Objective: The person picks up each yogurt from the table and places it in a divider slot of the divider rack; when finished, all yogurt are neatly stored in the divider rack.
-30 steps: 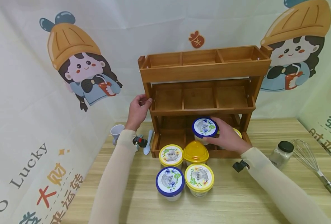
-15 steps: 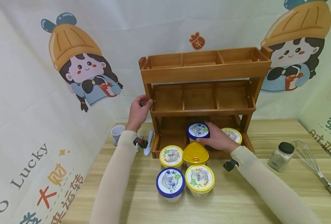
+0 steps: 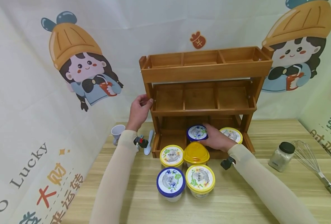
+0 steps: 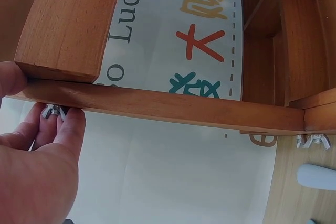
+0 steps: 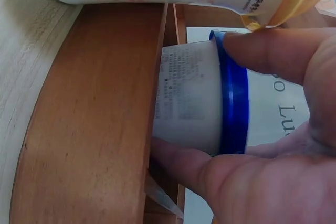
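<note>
A three-tier wooden rack (image 3: 207, 72) stands against the backdrop. My left hand (image 3: 139, 109) grips its left upright, thumb on one side; in the left wrist view the fingers curl beside a wing nut (image 4: 54, 110). In the bottom tier's middle compartment is a blue-lidded cup (image 3: 197, 133), which my right hand (image 3: 216, 138) holds between thumb and fingers. The right wrist view shows this cup's blue lid (image 5: 234, 98) and its lower body behind the rack's front board (image 5: 100, 114). A yellow-lidded cup (image 3: 232, 134) sits in the bottom right compartment.
Before the rack stand two yellow-lidded cups (image 3: 172, 156) (image 3: 200, 179), a cup with a domed yellow lid (image 3: 196, 152) and another blue-lidded cup (image 3: 171, 182). A black-capped jar (image 3: 281, 156) and whisk (image 3: 308, 158) lie right; a small mug (image 3: 118, 132) and pale spoon (image 3: 148, 143) left.
My right hand has moved left and lowered the blue-lidded cup into the bottom tier's middle compartment. The yellow-lidded cup at right is now more exposed. My left hand stays on the upright.
</note>
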The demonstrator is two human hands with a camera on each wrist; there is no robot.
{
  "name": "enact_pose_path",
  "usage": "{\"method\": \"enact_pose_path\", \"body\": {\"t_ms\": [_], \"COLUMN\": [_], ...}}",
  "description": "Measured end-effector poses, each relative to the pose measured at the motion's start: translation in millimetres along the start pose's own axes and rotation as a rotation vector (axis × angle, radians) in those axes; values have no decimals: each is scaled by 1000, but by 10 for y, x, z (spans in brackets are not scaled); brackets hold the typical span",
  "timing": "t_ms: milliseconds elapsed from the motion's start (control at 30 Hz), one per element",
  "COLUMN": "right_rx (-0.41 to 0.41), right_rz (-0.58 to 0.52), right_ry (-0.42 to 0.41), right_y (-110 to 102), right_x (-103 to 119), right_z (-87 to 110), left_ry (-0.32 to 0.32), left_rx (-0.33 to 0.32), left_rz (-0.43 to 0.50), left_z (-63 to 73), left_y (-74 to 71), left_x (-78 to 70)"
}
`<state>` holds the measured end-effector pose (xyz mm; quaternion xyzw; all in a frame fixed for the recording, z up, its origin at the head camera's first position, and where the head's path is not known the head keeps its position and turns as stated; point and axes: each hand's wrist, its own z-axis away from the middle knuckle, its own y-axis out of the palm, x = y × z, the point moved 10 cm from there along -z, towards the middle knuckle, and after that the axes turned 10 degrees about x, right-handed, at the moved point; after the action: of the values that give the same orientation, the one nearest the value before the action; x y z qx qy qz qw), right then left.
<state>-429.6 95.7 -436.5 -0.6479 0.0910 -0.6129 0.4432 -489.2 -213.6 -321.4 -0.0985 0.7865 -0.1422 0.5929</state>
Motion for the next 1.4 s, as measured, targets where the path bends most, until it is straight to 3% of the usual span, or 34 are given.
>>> {"method": "enact_pose_path", "body": {"t_ms": [600, 1033, 1400], "right_rx": [-60, -55, -37], "right_rz": [-40, -52, -54], "right_ry": [-28, -117, -240], "right_y": [-139, -162, -39], "right_x": [107, 202, 329], "right_z": [249, 556, 689], "left_ry": [-3, 10, 1], "left_rx": [8, -1, 2], "left_rz": [-8, -6, 1], "left_z": [3, -9, -18], "left_y": [-3, 4, 11], "left_x": [8, -2, 3]}}
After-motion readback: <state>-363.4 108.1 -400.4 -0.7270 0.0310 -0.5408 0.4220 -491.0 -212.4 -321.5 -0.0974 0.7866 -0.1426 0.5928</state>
